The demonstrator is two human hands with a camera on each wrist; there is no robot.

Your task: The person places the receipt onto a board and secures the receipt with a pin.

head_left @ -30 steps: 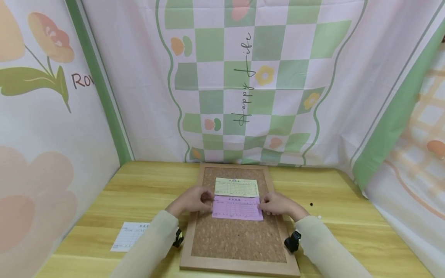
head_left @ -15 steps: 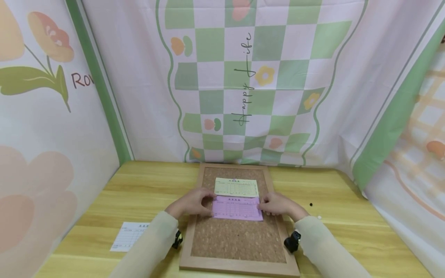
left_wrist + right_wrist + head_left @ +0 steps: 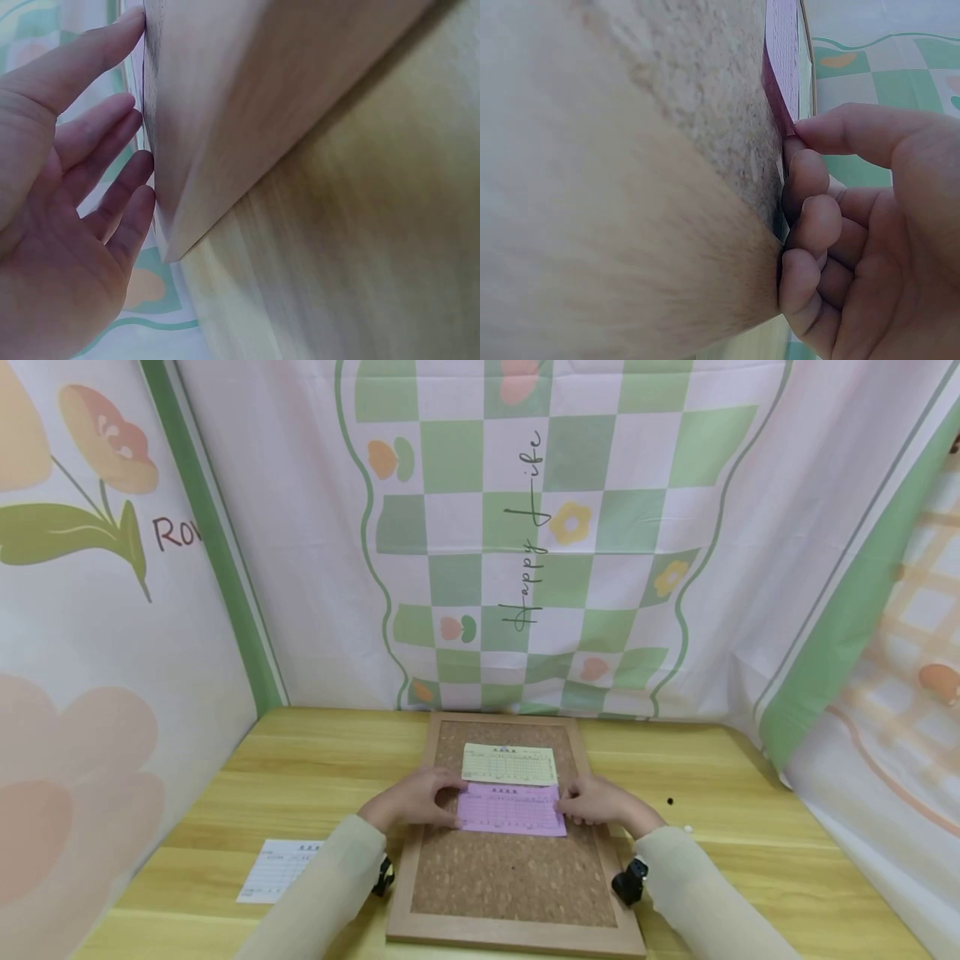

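Observation:
A pink printed form point(image 3: 512, 810) lies across the framed cork board point(image 3: 513, 881), just below a pale yellow form point(image 3: 510, 765). At the pink form's left edge, my left hand point(image 3: 411, 798) touches the paper with thumb and fingertips spread apart. In the left wrist view those fingers point(image 3: 124, 199) are loosely bent, tips right at the board's surface. My right hand point(image 3: 600, 802) pinches the opposite edge of the pink form between thumb and index finger. The right wrist view shows that edge point(image 3: 780, 94) lifted off the cork, the other fingers curled beneath.
A white form point(image 3: 277, 870) lies on the wooden table point(image 3: 337, 743) at left, partly hidden by my left sleeve. Right of the board are a small black piece point(image 3: 671, 801) and a small white piece point(image 3: 687, 829). A patterned curtain point(image 3: 517, 568) hangs behind the table.
My left hand has sunk slightly, and its fingers have spread along the pink form's left edge. The right hand keeps its pinch, and the forms have hardly shifted.

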